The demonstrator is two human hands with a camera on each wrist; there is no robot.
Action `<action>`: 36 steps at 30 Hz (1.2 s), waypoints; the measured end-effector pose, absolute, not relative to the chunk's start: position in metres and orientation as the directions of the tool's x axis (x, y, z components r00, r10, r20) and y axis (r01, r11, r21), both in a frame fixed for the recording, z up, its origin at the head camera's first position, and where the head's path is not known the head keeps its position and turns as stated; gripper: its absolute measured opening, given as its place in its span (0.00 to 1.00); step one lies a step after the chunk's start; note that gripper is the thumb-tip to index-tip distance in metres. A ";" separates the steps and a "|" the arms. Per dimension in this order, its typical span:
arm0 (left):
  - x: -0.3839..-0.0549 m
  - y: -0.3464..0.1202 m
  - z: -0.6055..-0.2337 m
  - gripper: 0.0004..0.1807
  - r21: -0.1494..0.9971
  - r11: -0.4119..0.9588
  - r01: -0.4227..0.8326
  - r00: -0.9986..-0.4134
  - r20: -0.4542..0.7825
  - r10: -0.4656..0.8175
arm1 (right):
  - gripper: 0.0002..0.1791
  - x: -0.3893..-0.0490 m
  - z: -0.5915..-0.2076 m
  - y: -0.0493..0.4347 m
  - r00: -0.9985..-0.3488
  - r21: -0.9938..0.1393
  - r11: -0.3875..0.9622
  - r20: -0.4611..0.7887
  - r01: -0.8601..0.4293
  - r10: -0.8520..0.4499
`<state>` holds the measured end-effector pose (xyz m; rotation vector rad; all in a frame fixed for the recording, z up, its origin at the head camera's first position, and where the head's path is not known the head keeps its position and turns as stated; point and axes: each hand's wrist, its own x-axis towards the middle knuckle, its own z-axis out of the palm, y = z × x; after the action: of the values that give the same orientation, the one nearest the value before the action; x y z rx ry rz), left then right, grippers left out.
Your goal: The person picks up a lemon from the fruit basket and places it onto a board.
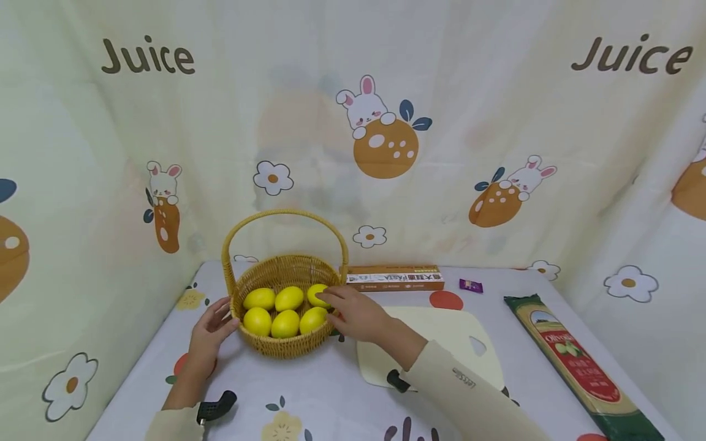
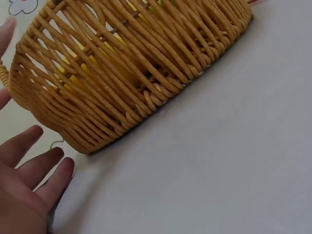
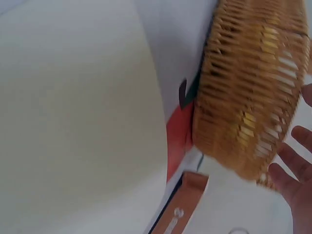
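Note:
Several yellow lemons (image 1: 285,324) lie in two rows inside a woven wicker basket (image 1: 287,350) with a tall arched handle. At the basket's left rim is my left hand (image 1: 211,331), its fingers spread along the outside; the left wrist view shows these fingers (image 2: 58,180) loosely apart beside the weave. My right hand (image 1: 355,313) reaches over the right rim, fingertips at the back right lemon (image 1: 318,295) and partly covering it. In the right wrist view, its fingers (image 3: 295,163) look relaxed beside the rim, and the lemons show only through gaps in the weave.
A cream cutting board (image 1: 441,334) lies right of the basket, under my right forearm. Behind it stands a pasta box (image 1: 394,278), with a small purple packet (image 1: 471,286) beside it. A long green and red packet (image 1: 579,361) lies at the right. Printed cloth hangs around the table.

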<state>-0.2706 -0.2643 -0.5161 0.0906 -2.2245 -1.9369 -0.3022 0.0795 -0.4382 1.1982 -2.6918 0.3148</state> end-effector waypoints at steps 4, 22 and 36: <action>-0.270 -0.264 -0.516 0.41 0.988 0.138 0.071 -0.988 0.089 -0.125 | 0.26 -0.309 -0.436 0.063 -0.643 -0.108 0.635 0.188 -0.765 -0.743; -0.270 -0.263 -0.516 0.39 0.989 0.133 0.069 -0.988 0.086 -0.127 | 0.24 -0.338 -0.417 0.027 -0.653 -0.229 0.694 -0.235 -0.683 -0.720; -0.271 -0.264 -0.519 0.38 0.989 0.131 0.067 -0.987 0.085 -0.137 | 0.23 -0.346 -0.415 0.010 -0.637 -0.213 0.725 -0.362 -0.655 -0.681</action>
<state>-0.2709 -0.2642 -0.5192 0.0697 -2.2405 -1.9732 -0.3458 0.0098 -0.4151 1.3498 -3.3034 0.1137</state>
